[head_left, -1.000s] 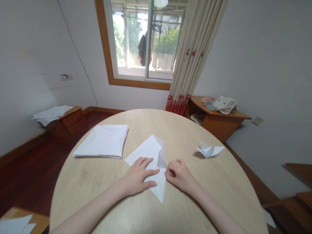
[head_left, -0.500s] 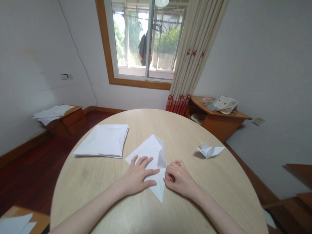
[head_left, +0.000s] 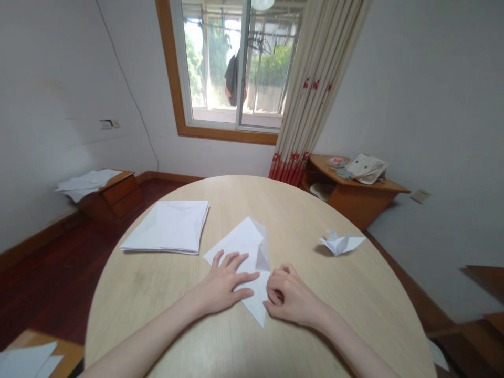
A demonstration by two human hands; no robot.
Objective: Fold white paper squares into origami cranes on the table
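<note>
A partly folded sheet of white paper (head_left: 252, 233) lies on the round wooden table in front of me, with a narrow point toward me and a creased flap at its right side. My left hand (head_left: 228, 283) rests flat on it, fingers spread, covering its left middle part. Against the paper's lower right edge sits my right hand (head_left: 289, 294), its fingers curled in and the thumb tip touching the edge. I see nothing inside the curled fingers, though their tips are partly hidden.
A stack of white paper (head_left: 167, 226) lies at the table's left. On the right stands a folded paper bird (head_left: 336, 243). The round table (head_left: 244, 189) has a curved edge. Beyond it are a small drawer cabinet (head_left: 122, 194) and a corner desk (head_left: 354, 205) with a cloth bag.
My right hand has slid slightly toward me along the paper's right edge. My left hand keeps its place on the paper. The view has shifted a little.
</note>
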